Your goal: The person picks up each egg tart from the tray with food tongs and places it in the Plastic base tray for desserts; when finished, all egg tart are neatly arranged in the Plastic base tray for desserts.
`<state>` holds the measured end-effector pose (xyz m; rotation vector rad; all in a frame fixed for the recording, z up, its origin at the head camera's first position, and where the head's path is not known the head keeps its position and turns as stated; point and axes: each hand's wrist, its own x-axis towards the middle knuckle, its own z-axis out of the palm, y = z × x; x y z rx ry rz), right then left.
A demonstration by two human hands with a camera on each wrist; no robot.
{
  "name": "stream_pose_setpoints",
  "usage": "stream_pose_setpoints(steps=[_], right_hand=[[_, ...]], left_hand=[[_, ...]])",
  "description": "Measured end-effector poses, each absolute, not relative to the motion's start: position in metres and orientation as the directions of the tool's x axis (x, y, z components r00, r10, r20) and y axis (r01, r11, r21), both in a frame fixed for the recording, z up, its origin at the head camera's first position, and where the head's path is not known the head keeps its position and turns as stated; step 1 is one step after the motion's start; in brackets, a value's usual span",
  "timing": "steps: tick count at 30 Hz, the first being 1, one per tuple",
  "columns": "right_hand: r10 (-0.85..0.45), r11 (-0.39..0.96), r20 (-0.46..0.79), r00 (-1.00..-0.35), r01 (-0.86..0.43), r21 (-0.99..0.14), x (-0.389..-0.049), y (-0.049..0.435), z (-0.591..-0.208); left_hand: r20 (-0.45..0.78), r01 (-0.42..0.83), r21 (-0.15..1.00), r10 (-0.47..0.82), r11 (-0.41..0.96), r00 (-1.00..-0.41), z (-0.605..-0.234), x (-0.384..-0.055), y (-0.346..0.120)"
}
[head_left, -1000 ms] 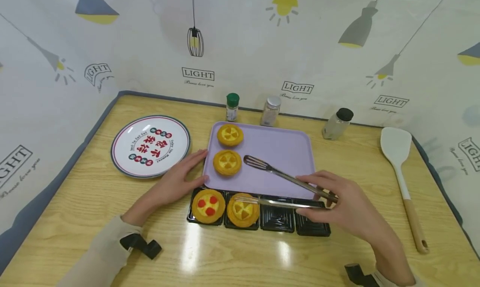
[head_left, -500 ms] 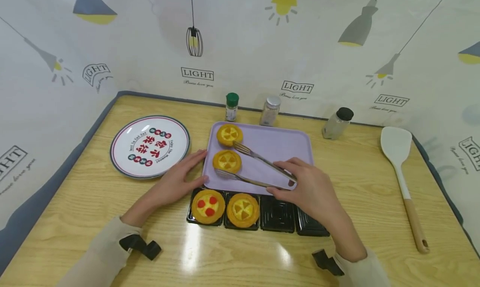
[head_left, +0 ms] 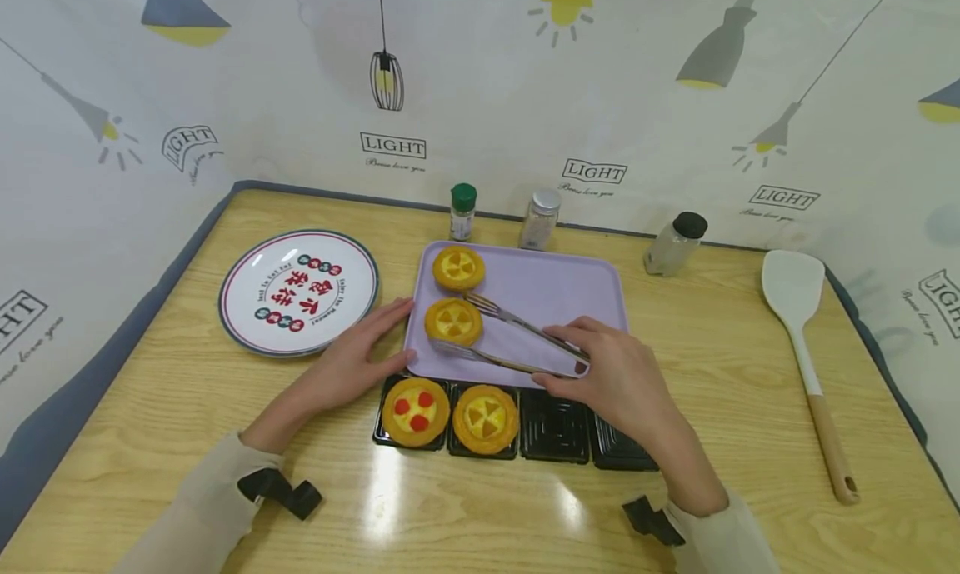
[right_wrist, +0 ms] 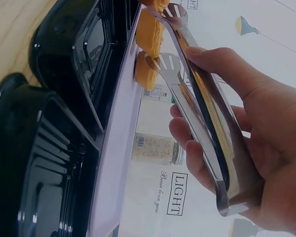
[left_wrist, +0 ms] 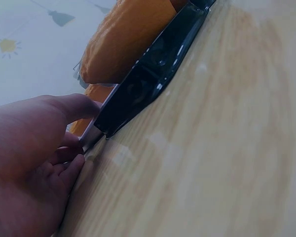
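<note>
My right hand [head_left: 622,372] holds metal tongs [head_left: 528,327]; their slotted tips stand spread on either side of the nearer egg tart [head_left: 453,322] on the lilac tray [head_left: 577,299]. A second tart [head_left: 459,268] lies just behind it. At the tray's left edge my left hand [head_left: 367,349] rests its fingers and thumb; the left wrist view shows the thumb [left_wrist: 81,105] at the rim. In front, a black plastic container [head_left: 555,428] bears a tart with red dots [head_left: 416,413] and one with yellow wedges [head_left: 486,420]. My right hand partly covers the container's right end.
A patterned white plate [head_left: 255,307] lies left of the tray. Behind it stand a green-capped jar [head_left: 462,213], a silver-capped jar [head_left: 540,220] and a black-capped jar [head_left: 675,243]. A white spatula with a wooden handle [head_left: 802,341] lies at the right.
My right hand has moved left and away from me, bringing the tongs from over the black container to around the nearer tart on the tray. The left hand has stayed at the tray.
</note>
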<state>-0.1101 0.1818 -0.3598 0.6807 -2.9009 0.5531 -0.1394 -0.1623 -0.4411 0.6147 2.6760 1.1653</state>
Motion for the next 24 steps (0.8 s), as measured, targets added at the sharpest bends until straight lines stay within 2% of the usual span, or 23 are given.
stream_pose_setpoints(steps=[12,16,24], right_hand=[[-0.403,0.804,0.202,-0.893,-0.451,-0.388,-0.111,0.193,-0.357],[-0.398,0.772,0.237,-0.887,-0.463,-0.436,-0.109,0.212,-0.350],[-0.417,0.719,0.323,-0.850,-0.526,-0.455,-0.097,0.263,-0.328]], left_hand=[[0.020,0.312,0.719,0.431,0.620,-0.902,-0.439,-0.139,-0.161],[0.000,0.296,0.728,0.431,0.619,-0.902,-0.439,-0.139,-0.160],[0.022,0.313,0.716,0.428,0.624,-0.903,-0.440,-0.139,-0.162]])
